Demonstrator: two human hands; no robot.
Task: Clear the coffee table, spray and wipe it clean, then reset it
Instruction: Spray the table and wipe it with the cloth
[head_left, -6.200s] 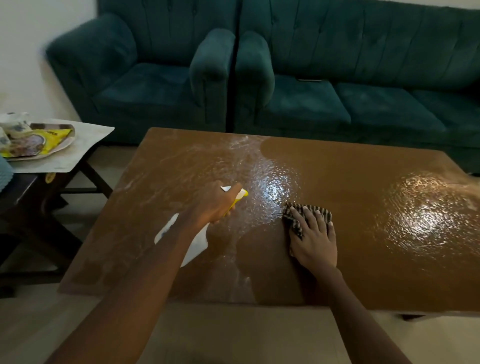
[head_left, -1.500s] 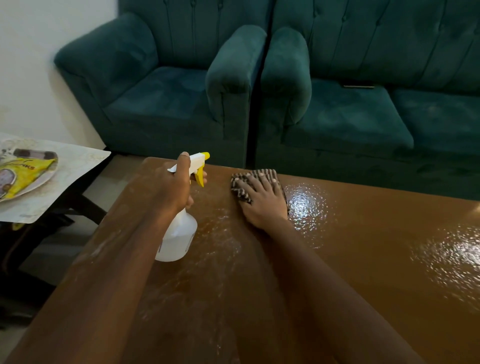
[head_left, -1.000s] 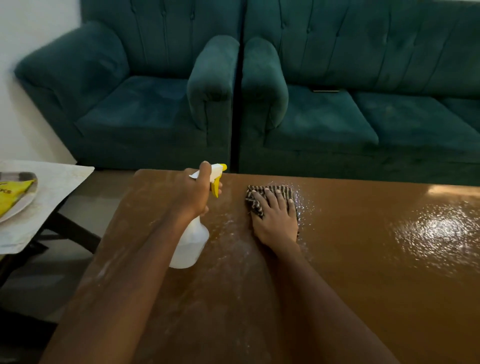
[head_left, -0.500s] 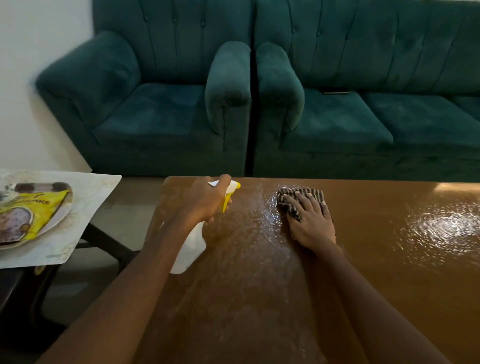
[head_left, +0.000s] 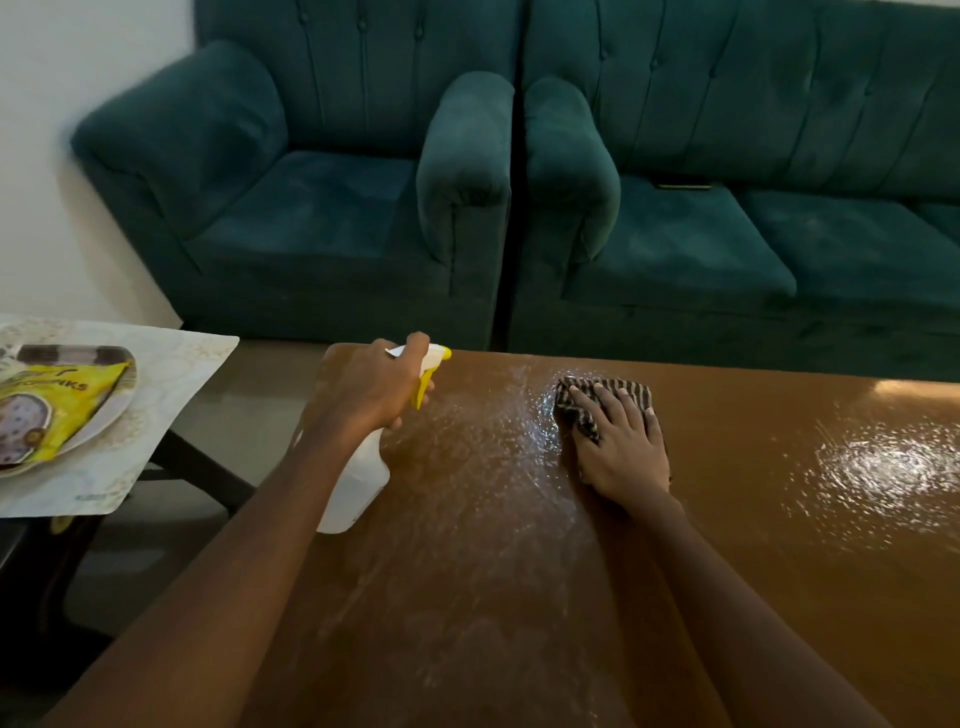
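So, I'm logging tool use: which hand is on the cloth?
The right hand, pressing flat on the striped cloth; the left hand grips the spray bottle instead.

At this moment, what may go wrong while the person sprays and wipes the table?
1. The left hand holds the bottle with its nozzle near the far edge of the table, so spray might reach the sofa.
2. The cloth under the right hand lies close to that edge; a push may send liquid off it.
3. The wet patch on the right may dry into streaks if left.
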